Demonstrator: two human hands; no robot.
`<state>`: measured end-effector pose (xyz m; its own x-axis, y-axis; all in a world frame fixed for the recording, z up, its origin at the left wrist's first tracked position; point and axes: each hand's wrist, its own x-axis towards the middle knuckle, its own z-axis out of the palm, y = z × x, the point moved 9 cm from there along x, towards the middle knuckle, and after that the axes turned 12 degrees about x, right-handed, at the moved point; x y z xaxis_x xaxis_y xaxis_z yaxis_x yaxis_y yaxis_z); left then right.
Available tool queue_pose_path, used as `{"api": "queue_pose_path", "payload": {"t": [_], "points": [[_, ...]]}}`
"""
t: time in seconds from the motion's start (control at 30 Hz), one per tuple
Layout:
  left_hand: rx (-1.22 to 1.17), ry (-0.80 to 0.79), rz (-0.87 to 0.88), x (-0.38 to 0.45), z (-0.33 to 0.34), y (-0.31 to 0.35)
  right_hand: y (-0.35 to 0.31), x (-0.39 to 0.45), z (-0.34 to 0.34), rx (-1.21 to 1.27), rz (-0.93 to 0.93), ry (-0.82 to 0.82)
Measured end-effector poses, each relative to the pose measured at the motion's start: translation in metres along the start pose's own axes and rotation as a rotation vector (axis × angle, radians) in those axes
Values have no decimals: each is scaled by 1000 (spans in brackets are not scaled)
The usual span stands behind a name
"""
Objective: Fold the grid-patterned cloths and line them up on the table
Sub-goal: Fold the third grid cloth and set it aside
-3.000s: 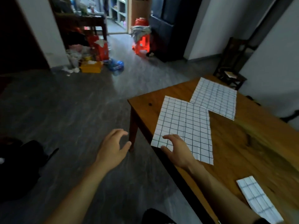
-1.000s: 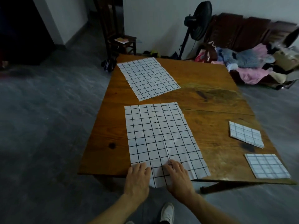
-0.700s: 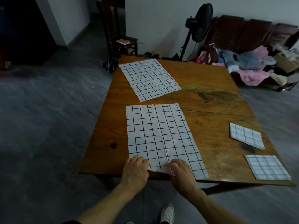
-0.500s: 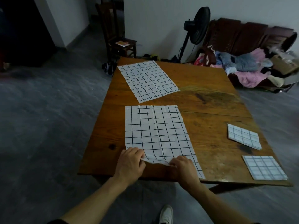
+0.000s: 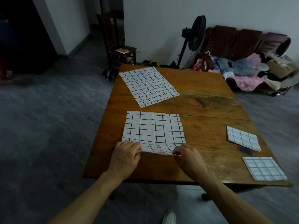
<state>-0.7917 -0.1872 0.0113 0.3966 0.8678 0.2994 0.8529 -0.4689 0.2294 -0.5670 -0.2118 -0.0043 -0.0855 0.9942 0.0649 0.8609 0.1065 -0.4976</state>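
A white cloth with a black grid (image 5: 153,128) lies on the wooden table (image 5: 207,110) in front of me. My left hand (image 5: 125,157) pinches its near left corner and my right hand (image 5: 187,157) pinches its near right corner. The near edge is lifted off the table and carried away from me, over the cloth. A second open grid cloth (image 5: 148,86) lies flat at the far left of the table. Two folded grid cloths rest at the right: one (image 5: 242,138) farther, one (image 5: 263,168) near the front edge.
A dark wooden chair (image 5: 116,44) and a standing fan (image 5: 194,36) are beyond the table. A bench piled with clothes (image 5: 252,73) stands at the back right. Grey floor surrounds the table. My shoe (image 5: 169,217) shows below.
Both hands went from pressing flat on the cloth's near edge to pinching its corners, and have raised that edge and moved it forward over the cloth. The view also turned toward the table.
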Motion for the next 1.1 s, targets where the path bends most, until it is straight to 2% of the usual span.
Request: {"api": "queue_pose_path", "payload": {"t": [0.47, 1.1], "points": [[11, 33, -27, 28, -21, -24, 26, 16, -35, 32, 78, 47], [51, -43, -258, 136, 14, -65, 71, 143, -50, 129, 29, 63]]}}
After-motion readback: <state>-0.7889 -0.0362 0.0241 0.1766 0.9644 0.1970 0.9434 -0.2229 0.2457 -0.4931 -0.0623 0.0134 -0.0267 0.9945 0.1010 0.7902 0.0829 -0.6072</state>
